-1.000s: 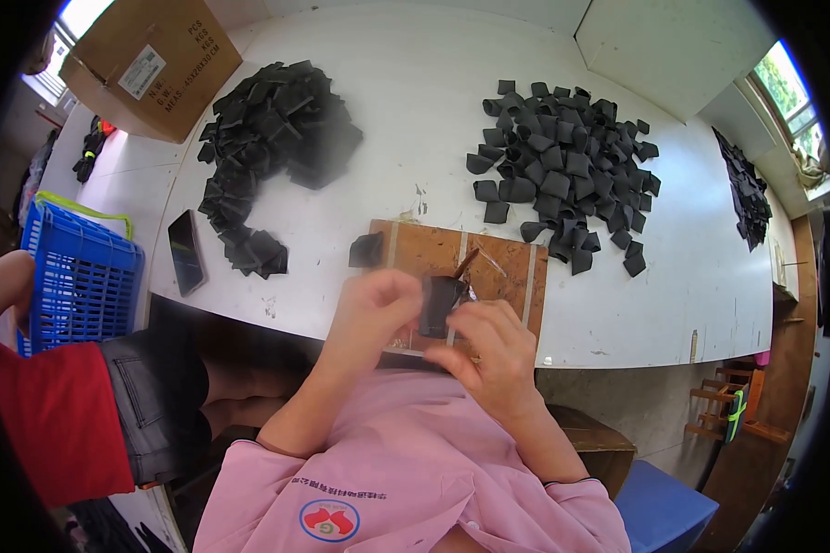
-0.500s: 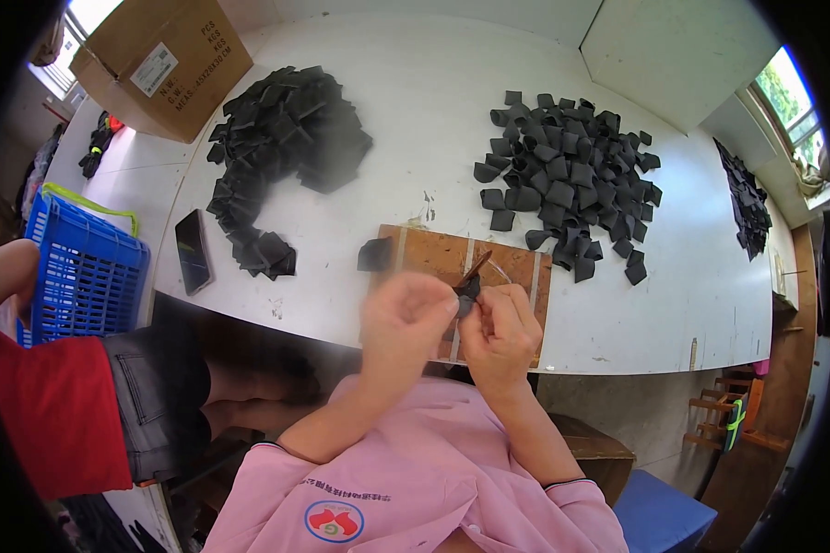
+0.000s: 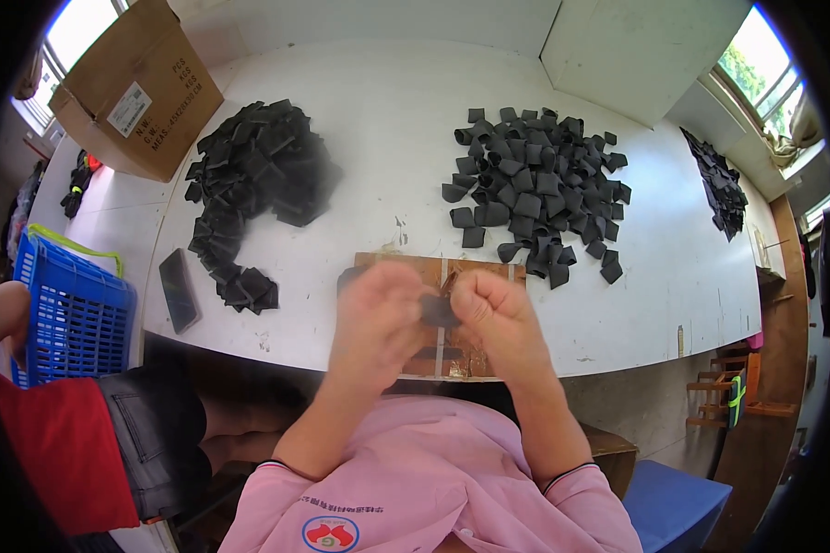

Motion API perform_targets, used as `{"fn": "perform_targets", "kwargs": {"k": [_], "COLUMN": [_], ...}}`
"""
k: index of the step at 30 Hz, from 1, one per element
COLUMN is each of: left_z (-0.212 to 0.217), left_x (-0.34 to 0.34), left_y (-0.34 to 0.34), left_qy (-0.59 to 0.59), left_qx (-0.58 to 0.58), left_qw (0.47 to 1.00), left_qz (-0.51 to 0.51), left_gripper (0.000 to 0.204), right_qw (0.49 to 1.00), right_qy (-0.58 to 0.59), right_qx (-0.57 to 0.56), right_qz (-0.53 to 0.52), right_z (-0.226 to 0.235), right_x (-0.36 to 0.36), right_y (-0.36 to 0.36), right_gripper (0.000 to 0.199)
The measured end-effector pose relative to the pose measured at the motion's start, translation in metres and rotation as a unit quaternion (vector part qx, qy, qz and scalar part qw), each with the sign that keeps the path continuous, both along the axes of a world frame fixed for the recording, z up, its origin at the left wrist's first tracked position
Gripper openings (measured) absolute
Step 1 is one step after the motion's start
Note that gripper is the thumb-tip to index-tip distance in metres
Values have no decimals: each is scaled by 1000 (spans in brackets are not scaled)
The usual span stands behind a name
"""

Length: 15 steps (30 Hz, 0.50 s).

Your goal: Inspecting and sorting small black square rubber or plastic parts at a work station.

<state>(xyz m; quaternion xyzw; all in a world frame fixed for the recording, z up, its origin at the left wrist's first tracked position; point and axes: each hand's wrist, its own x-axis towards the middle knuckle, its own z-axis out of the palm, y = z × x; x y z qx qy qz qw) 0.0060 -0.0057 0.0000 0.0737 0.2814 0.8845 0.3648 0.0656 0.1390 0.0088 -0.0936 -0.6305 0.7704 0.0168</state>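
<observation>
A small black fabric piece (image 3: 440,311) is between my two hands, above a brown board (image 3: 477,362) with pale strips at the table's front edge. My left hand (image 3: 375,318), a little blurred, is closed at the piece's left edge. My right hand (image 3: 500,318) is curled tightly, thumb and fingers pinching its right side. A thin dark brown pointed thing shows beside the right fingers; its kind I cannot make out. Another black piece lies at the board's left edge, mostly hidden by my left hand.
Folded black loops (image 3: 535,184) lie heaped beyond my right hand; flat black pieces (image 3: 249,161) are piled on the left. A phone (image 3: 178,290), a blue basket (image 3: 78,313) and a cardboard box (image 3: 138,92) stand further left. A person in red (image 3: 55,442) is close by on my left.
The view has shifted, so the table's contents sit lower and further left. My hands have drawn slightly apart, and more of the black piece shows between them.
</observation>
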Motion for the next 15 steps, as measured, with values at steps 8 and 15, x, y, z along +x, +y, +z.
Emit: {"fn": "perform_targets", "kwargs": {"k": [8,15], "left_z": [-7,11], "left_x": [-10,-16], "left_y": [4,14], "left_qy": [1,456], "left_qx": [-52,-254], "left_qw": [999,824], "left_qz": [-5,219], "left_gripper": [23,32], "right_qw": [986,931], "right_qy": [39,183], "right_qx": [-130,268], "right_qz": [92,-165], "right_z": [-21,-7], "right_x": [-25,-9], "right_y": [10,10], "right_gripper": [26,23]}}
